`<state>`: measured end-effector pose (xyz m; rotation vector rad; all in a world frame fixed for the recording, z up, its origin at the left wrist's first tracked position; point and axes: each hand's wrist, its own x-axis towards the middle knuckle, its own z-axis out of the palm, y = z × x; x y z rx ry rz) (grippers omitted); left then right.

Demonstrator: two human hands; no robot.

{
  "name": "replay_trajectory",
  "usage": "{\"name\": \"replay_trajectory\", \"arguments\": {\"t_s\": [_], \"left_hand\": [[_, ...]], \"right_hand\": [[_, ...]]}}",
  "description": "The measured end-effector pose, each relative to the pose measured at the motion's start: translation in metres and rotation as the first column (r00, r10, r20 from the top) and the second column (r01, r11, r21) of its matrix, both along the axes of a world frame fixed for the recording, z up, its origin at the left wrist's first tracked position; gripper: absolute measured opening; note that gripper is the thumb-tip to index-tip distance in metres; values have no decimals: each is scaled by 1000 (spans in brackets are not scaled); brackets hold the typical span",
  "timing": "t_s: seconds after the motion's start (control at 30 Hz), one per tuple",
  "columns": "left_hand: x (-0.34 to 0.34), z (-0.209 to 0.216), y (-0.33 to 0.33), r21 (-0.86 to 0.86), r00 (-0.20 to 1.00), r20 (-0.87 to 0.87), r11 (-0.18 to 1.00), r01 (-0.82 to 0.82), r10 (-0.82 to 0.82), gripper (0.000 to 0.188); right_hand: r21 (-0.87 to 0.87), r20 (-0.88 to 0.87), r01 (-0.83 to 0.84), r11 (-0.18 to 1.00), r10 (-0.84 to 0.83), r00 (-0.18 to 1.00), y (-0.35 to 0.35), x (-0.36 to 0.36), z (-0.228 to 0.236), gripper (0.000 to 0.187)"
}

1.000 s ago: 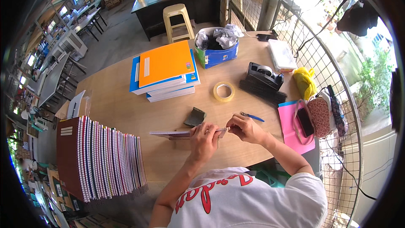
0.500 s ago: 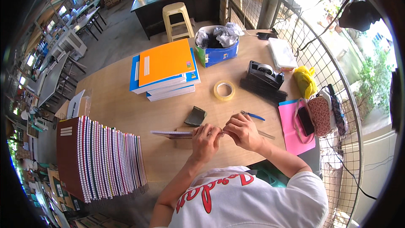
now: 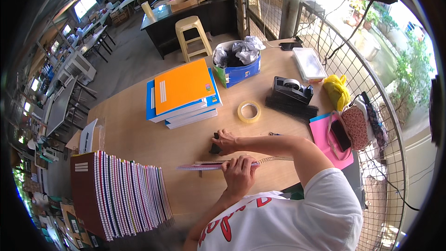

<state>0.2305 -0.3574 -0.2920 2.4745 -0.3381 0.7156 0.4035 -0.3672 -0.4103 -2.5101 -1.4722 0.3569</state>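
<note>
My left hand (image 3: 239, 175) grips a thin notebook (image 3: 200, 167), held nearly edge-on above the front of the table. A thin, light-coloured spiral coil (image 3: 274, 159) runs out from the notebook's right end. My right hand (image 3: 226, 142) reaches across to the left, just beyond the notebook, with its fingers closed around a small dark curved piece (image 3: 214, 146) on the table. What that piece is made of I cannot make out. My right forearm hides most of a small blue-handled tool (image 3: 275, 134).
At the left stands a long row of spiral-bound notebooks (image 3: 130, 195). Farther back are stacked orange and blue notebooks (image 3: 183, 86), a tape roll (image 3: 249, 111), a box of crumpled paper (image 3: 239, 69) and a tape dispenser (image 3: 292, 90). Pink folder (image 3: 320, 135), phone and pouch lie right.
My right hand has left the notebook's coil end and moved left and away from me onto the dark piece. My left hand still holds the notebook. The view has shifted slightly.
</note>
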Motion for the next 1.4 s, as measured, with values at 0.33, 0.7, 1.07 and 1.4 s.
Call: {"name": "replay_trajectory", "arguments": {"t_s": [0.33,0.7,1.07,1.4], "left_hand": [[4,-2,16,102,998,-17,993,-61,63,21],[7,-2,17,82,999,-49,996,-17,21,26],[9,-5,21,12,999,-18,999,31,-30,36],[11,-2,19,9,999,-15,999,52,-52,40]], "right_hand": [[395,-883,222,891,302,359,-200,23,103,53],[475,-842,127,870,408,354,-188,12,129,62],[296,-799,9,955,242,550,-187,18,122,62],[213,-711,-32,977,177,680,-182,7,119,63]]}}
